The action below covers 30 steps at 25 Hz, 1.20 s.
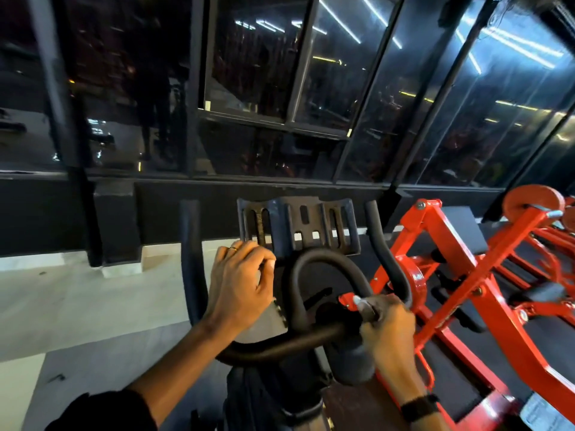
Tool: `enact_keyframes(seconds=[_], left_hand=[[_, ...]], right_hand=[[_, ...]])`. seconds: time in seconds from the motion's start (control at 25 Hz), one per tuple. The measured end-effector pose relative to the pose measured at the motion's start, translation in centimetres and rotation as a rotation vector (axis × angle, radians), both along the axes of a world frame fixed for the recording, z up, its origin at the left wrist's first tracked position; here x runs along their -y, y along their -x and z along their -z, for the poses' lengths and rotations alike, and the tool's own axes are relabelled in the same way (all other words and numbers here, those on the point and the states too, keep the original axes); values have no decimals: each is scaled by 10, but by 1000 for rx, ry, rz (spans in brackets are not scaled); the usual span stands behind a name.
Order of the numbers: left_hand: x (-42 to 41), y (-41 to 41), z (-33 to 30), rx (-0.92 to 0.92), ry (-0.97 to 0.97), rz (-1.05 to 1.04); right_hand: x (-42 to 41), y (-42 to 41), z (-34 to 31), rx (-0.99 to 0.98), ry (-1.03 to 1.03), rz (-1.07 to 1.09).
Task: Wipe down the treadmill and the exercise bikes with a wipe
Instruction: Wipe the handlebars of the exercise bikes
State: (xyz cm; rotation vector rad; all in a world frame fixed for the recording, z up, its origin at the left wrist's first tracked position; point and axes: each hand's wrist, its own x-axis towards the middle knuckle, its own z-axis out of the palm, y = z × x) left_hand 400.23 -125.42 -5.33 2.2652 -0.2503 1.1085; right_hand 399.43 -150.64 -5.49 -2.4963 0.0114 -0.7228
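Observation:
An exercise bike's black handlebars [280,345] fill the middle of the view, with a centre loop [323,255], two padded horns and a slotted device holder [298,225] at the front. My left hand [241,287] grips a grey wipe [272,321] with a zigzag edge, held over the left part of the bar beside the loop. My right hand [387,328] holds a dark spray bottle [353,362] with a red trigger head [348,299] against the right side of the bar. A black watch sits on my right wrist.
A red steel gym machine [466,269] stands close on the right, almost touching the bike. Dark glass windows [264,73] and a black low wall run across the front. Pale floor [77,300] lies to the left.

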Motion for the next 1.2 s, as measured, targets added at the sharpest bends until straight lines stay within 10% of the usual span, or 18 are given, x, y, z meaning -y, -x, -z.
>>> enact_keyframes(seconds=[0.4,0.68,0.96,1.2], left_hand=[[-44,44,14,-18,86,-65],[-93,58,18,-8,328,-186],[-115,65,14,35,410,-266],[-85,51,6,28,301,-215]], right_hand=[[-152,67,3,-269,22,-391],[-269,0,-17,-205,-630,-509],[-291,-99,-45,176,50,-630],[-185,-28,-5,-232,379,-1023]])
